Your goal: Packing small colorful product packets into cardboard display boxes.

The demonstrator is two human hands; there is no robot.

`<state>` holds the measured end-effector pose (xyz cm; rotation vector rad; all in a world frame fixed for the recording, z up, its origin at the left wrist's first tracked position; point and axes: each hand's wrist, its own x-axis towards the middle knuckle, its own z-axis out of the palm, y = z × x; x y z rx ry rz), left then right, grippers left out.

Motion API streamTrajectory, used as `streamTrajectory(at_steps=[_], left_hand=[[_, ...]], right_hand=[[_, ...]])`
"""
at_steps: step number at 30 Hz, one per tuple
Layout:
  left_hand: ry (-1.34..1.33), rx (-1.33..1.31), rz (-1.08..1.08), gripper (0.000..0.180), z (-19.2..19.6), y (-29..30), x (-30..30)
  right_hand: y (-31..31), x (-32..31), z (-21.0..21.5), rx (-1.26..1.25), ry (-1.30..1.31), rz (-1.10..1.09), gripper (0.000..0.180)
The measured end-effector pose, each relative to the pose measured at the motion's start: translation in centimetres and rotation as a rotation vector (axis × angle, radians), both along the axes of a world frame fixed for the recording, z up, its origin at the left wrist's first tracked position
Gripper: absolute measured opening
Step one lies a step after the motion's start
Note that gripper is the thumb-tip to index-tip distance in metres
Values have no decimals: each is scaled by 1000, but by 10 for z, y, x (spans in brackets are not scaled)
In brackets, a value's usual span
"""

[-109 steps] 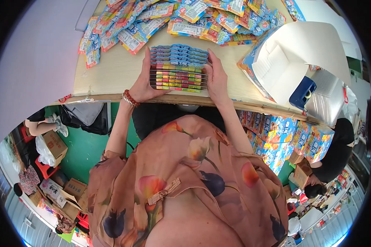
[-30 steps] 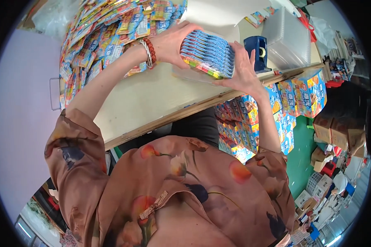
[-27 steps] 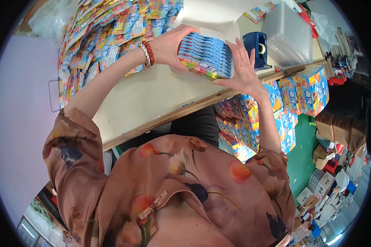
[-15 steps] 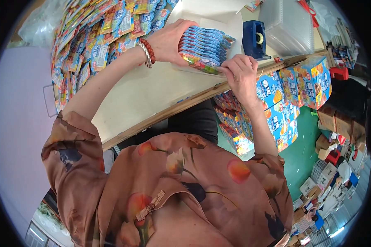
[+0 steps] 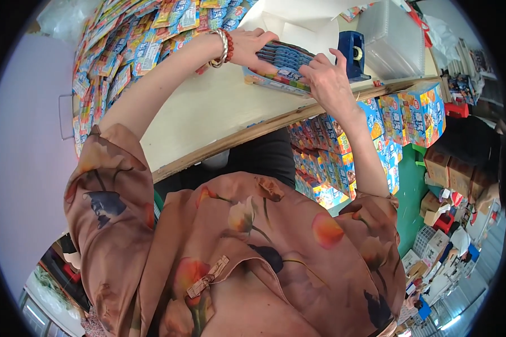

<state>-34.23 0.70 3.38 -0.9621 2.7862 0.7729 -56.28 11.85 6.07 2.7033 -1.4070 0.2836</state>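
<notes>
A row of blue snack packets [image 5: 287, 56] stands packed closely together in an open carton, its white inside [image 5: 298, 22] showing at the far side and its printed near wall [image 5: 281, 85] facing me. My left hand [image 5: 247, 48] is closed around the left end of the row, fingers at the far side and thumb at the near side. My right hand [image 5: 329, 81] presses in at the right end with curled fingers, one finger sticking up. Its thumb is hidden, and so is the bottom of the row.
A large heap of packets [image 5: 135, 50] covers the table's far left. A blue tape dispenser [image 5: 349, 56] stands right of the carton, beside a clear plastic container [image 5: 391, 39]. Filled printed boxes [image 5: 413, 115] are stacked beyond the wooden table edge [image 5: 236, 137].
The packets have gone down into the carton, whose printed near wall now shows in front of them. My right hand has moved from the near corner onto the row's right end.
</notes>
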Motion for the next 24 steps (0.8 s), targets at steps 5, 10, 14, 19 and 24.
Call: streamTrajectory(at_steps=[5,10,14,19,24], left_hand=[[-90,-117,-43,84,4,1,-13],[-326,-156,-61,102,5,2,-26],[-351,98,-30,118,17,-3,-30],[-268,85,-125,95,1,-22,-38],[-318,75,-121,99,-2,-26,-39]], right_hand=[[9,2,-8,5,52,-5,6],[17,2,-14,35,82,-33,11],[17,3,-6,42,145,0,14],[15,8,-3,31,185,1,14],[13,13,1,76,199,-19,13]])
